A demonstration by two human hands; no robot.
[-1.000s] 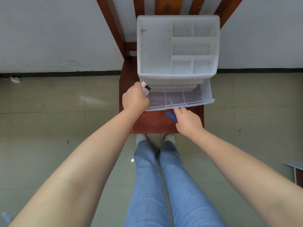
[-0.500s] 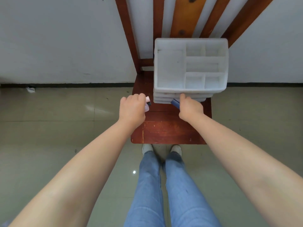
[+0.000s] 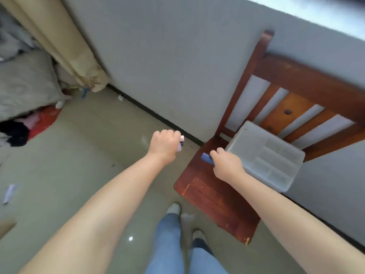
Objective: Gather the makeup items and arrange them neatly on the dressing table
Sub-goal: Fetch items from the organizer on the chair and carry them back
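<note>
Hands, two, both loaded. Left hand (image 3: 165, 147): fingers curled round a pink item (image 3: 180, 142) with a dark part, only its end showing past the knuckles; held over bare floor (image 3: 102, 147), well apart from the chair (image 3: 213, 196). Right hand (image 3: 226, 165): closed round a blue item (image 3: 206, 158), its end jutting out on the thumb side; held above the chair seat, just beside the organiser (image 3: 264, 155).

Organiser: white plastic, compartmented top, standing on the seat against the chair back; compartments appear empty, though blur hides detail.

Dressing table: not in view.

Progress, as judged: gathering is under way, two makeup items in hand. Carrying and arranging are not yet done. Whether other items remain to be collected cannot be told. Curtain (image 3: 65, 48) and a pile of fabric (image 3: 23, 91) lie at far left.
</note>
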